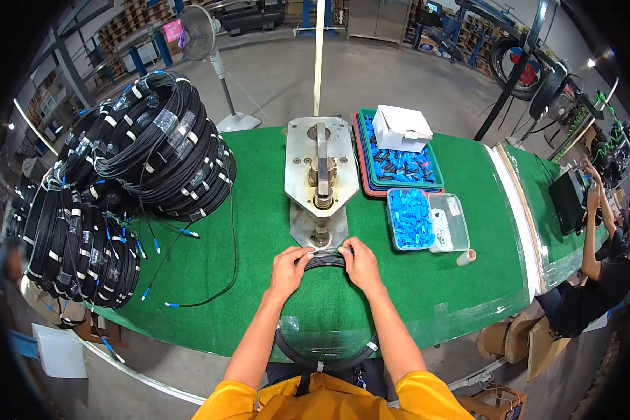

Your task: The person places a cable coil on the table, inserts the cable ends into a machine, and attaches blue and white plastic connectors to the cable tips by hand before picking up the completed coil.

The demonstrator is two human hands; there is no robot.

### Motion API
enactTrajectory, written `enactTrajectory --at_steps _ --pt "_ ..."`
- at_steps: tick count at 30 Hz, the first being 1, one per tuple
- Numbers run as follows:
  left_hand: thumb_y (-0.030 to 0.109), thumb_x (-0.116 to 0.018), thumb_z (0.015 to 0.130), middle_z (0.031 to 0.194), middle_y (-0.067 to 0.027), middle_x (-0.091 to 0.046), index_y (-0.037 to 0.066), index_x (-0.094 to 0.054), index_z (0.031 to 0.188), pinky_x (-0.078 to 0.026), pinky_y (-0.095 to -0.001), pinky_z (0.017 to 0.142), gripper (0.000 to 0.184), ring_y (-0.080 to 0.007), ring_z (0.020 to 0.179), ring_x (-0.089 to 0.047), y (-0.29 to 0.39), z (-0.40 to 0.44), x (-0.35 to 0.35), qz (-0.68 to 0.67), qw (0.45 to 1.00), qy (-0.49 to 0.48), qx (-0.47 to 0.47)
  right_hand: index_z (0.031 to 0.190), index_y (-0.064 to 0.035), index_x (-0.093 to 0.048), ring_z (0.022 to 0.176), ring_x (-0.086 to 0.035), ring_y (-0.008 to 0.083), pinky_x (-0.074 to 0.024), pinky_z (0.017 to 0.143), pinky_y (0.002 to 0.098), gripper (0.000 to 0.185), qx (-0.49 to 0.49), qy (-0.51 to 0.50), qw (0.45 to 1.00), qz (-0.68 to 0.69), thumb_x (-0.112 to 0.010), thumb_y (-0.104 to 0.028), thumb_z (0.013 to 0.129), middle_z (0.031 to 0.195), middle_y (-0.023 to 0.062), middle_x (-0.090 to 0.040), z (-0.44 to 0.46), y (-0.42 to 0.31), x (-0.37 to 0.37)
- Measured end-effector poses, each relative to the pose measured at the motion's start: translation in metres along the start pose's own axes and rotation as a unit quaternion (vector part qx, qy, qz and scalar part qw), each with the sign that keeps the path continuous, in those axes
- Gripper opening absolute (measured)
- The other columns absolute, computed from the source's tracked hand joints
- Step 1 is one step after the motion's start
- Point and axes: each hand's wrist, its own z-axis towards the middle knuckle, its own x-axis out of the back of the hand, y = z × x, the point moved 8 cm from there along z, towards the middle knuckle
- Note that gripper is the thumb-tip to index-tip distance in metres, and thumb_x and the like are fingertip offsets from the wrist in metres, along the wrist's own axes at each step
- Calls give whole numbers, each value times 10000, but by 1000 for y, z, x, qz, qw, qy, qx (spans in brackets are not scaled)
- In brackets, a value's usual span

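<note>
A coil of black cable spans the space between my hands, its lower part hanging over the table's front edge by my body. My left hand pinches the coil's far side from the left. From the right, my right hand grips the same stretch, fingers closed. Directly beyond my fingertips stands a metal hand press, its narrow base reaching toward the coil. A thin shiny bit shows between the fingertips, too small to make out.
Large stacks of black cable coils fill the left, with loose blue-tipped ends. Right of the press are a tray of blue parts, a white box, a tub of blue clips and a small roll. Another person works far right.
</note>
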Motion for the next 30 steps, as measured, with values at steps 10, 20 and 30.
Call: enactTrajectory --at_steps 10,20,30 --pt "117 -650 918 820 -77 -732 -21 -715 1054 -520 -268 693 204 -104 730 -656 -21 16 -11 -83 989 39 113 1002 -26 -600 878 -622 417 -501 787 488 189 -21 101 988 -111 -510 -191 988 986 189 -642 4 -13 0" --pt "184 -540 993 815 -95 -733 -26 -669 1007 -531 -326 719 247 -167 739 -679 -27 24 -22 -44 995 -17 91 976 -23 -589 868 -632 443 -508 759 531 284 -77 113 983 -126 -435 -257 1020 972 216 -657 6 7 -1" --pt "293 -486 1014 728 -136 -665 25 -615 924 -495 -422 675 310 -309 703 -664 -31 29 -26 22 993 -45 104 960 -53 -663 882 -642 418 -502 756 490 368 -87 77 989 -94 -561 -407 960 949 190 -684 8 3 0"
